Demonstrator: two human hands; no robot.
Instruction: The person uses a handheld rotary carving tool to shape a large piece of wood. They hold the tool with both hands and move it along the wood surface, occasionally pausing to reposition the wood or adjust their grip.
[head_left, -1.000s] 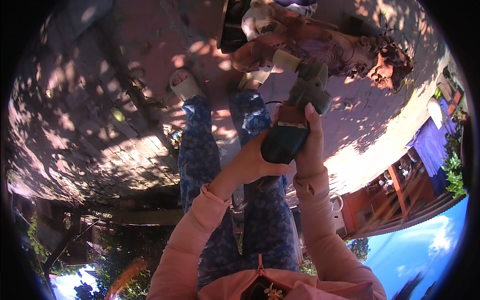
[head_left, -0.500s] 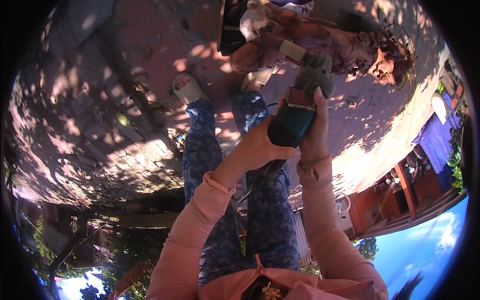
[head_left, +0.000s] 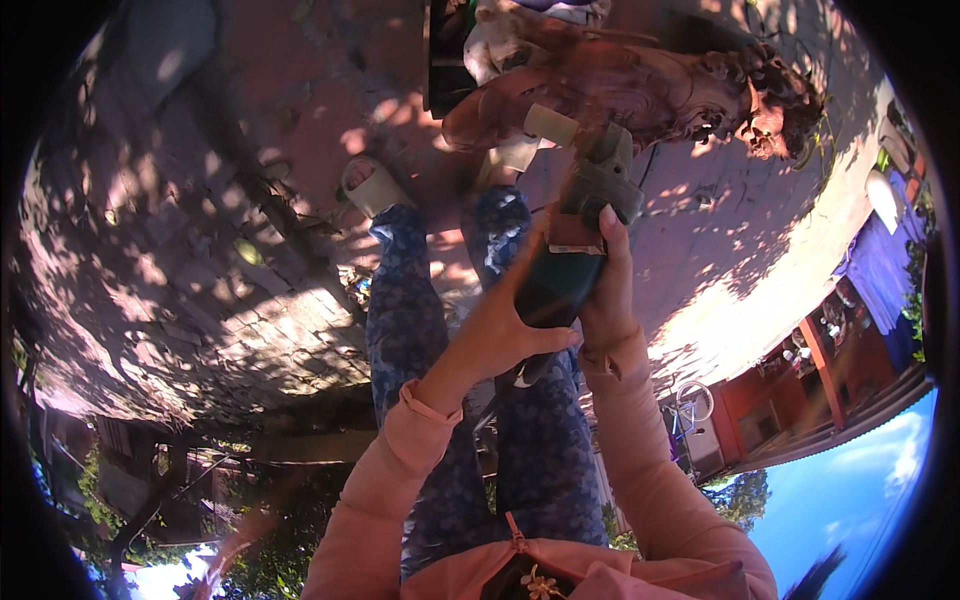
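Both my hands hold a power grinder with a dark green body (head_left: 560, 285) and a grey head (head_left: 603, 178). My left hand (head_left: 497, 325) wraps the body from the left. On the right side, my right hand (head_left: 607, 290) grips it with fingers stretched up toward the head. The grey head sits against the lower edge of a reddish carved wooden figure (head_left: 630, 90) lying across the top of the view. A pale block (head_left: 550, 125) rests by the head. My pink sleeves come in from below.
My legs in blue flowered trousers (head_left: 410, 320) stretch over brick paving (head_left: 200, 280) dappled with shade, a pale sandal (head_left: 372, 190) on one foot. A dark crate (head_left: 450, 60) stands behind the carving. A red building and a bicycle (head_left: 690, 400) are at the right.
Both hands have carried the grinder farther from my body, up to the carved wood. My arms are more stretched out.
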